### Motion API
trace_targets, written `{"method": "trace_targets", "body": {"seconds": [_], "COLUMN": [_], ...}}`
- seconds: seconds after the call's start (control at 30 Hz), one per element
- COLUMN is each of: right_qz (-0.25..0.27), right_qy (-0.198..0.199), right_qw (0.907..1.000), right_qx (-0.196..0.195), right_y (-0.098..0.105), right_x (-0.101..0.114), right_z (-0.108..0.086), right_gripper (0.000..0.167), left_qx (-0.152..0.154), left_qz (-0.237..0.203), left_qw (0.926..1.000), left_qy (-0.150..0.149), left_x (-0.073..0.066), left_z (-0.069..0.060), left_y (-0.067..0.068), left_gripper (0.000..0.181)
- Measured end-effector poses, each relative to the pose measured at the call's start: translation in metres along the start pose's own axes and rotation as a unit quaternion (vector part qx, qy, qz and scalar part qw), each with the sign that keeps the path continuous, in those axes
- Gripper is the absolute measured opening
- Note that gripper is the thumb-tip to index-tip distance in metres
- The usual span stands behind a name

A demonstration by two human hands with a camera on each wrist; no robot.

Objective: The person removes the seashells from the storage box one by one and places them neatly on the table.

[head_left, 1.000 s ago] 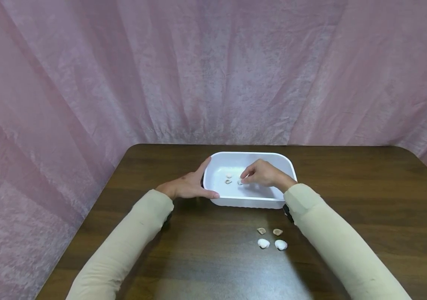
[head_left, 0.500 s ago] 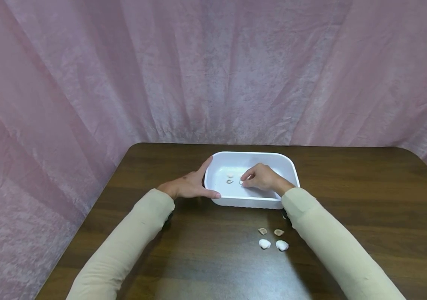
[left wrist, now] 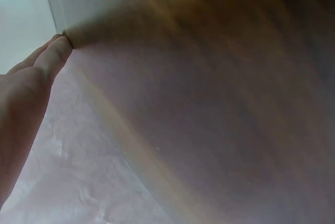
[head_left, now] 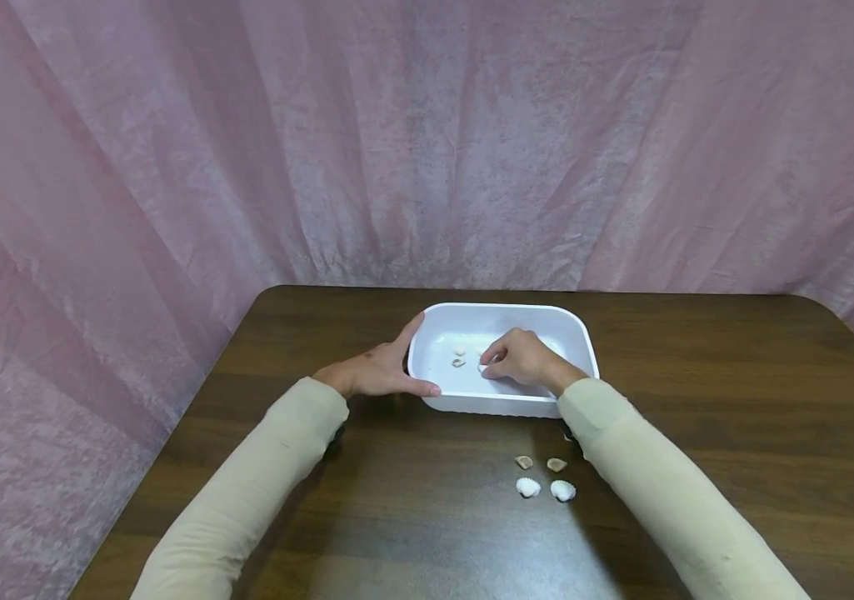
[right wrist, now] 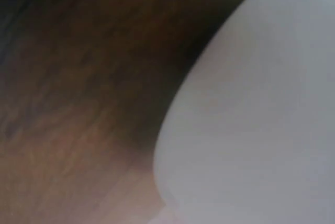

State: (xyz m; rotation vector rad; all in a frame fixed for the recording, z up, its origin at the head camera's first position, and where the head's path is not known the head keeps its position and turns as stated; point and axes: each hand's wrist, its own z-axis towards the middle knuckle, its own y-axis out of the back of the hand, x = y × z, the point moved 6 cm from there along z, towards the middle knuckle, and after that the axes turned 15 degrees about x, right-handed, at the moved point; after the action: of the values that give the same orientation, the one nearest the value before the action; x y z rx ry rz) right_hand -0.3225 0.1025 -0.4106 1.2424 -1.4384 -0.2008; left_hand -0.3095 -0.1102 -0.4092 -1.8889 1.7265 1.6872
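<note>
In the head view a white plastic tray [head_left: 497, 406] stands on the brown table. My left hand [head_left: 376, 368] holds its left end, thumb at the front corner and fingers round the back one. Fingertips of that hand show against the tray in the left wrist view. My right hand [head_left: 526, 358] reaches inside and pinches a small white seashell [head_left: 482, 367], mostly hidden by the fingers. To its left a brownish shell [head_left: 458, 362] and a pale shell [head_left: 460, 352] lie on the tray floor. The right wrist view is blurred, with the tray wall [right wrist: 246, 119] filling its right side.
In front of the tray two white scallop-like shells, one at left [head_left: 527, 487] and one at right [head_left: 563, 491], lie below two brownish shells [head_left: 523, 462]. Another small shell [head_left: 567, 437] peeks out beside the right sleeve. A pink curtain [head_left: 427, 150] hangs behind the table [head_left: 711, 367].
The right hand has shifted slightly within the tray, its fingers staying on the white seashell near the floor. The left hand keeps its place on the tray's end.
</note>
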Motion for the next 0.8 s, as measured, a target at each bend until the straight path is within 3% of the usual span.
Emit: {"method": "trace_targets", "body": {"seconds": [0.5,0.8], "right_qz": [-0.036,-0.036], "right_qy": [0.051,0.046], "right_qw": [0.998,0.998], "right_qx": [-0.012,-0.023], "right_y": [-0.0003,0.0019], "right_x": [0.0085,0.0082], "right_z": [-0.0047,-0.0086], "right_gripper": [0.011,0.015], "left_qx": [-0.001,-0.001], "left_qz": [0.006,-0.008], "left_qw": [0.9999,1.0], "left_qy": [0.008,-0.001], "left_x": [0.0006,0.0011], "left_z": [0.0003,0.0008], "left_y": [0.0014,-0.0001], "left_gripper": [0.127,0.127]}}
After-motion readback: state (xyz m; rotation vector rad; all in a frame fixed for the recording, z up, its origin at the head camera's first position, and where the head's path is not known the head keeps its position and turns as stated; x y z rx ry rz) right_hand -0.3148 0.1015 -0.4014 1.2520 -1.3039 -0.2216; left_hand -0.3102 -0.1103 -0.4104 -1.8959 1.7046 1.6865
